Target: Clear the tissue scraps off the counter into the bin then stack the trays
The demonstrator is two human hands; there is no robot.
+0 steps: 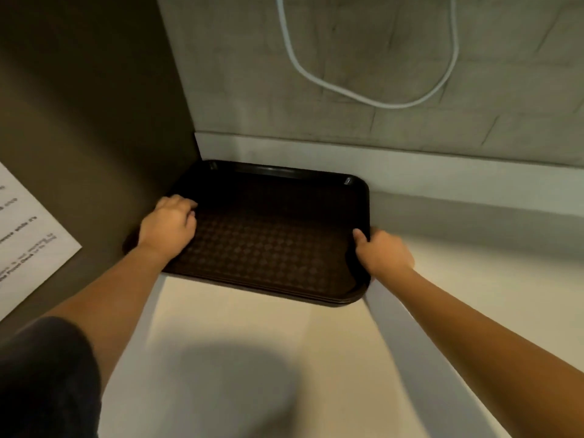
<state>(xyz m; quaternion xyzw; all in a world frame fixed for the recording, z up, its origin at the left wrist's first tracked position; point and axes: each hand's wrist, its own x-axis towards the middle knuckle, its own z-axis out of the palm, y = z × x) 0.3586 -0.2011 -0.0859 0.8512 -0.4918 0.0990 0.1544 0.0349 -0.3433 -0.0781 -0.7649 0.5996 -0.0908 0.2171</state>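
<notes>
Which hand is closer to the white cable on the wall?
Right. The right hand grips the trays' right edge, under the white cable; the left hand is further left.

Dim, warm indoor light is seen, falling from above. A broad soft shadow [234, 384] is cast on the pale table [252, 327]. Straight edges are bent by wide-angle distortion. Overall softness is noted; the printed sheet [28, 235] at left is blurred.

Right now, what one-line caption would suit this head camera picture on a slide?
Both hands, left hand and right hand, grip the stack of dark brown trays in the counter corner.
</notes>
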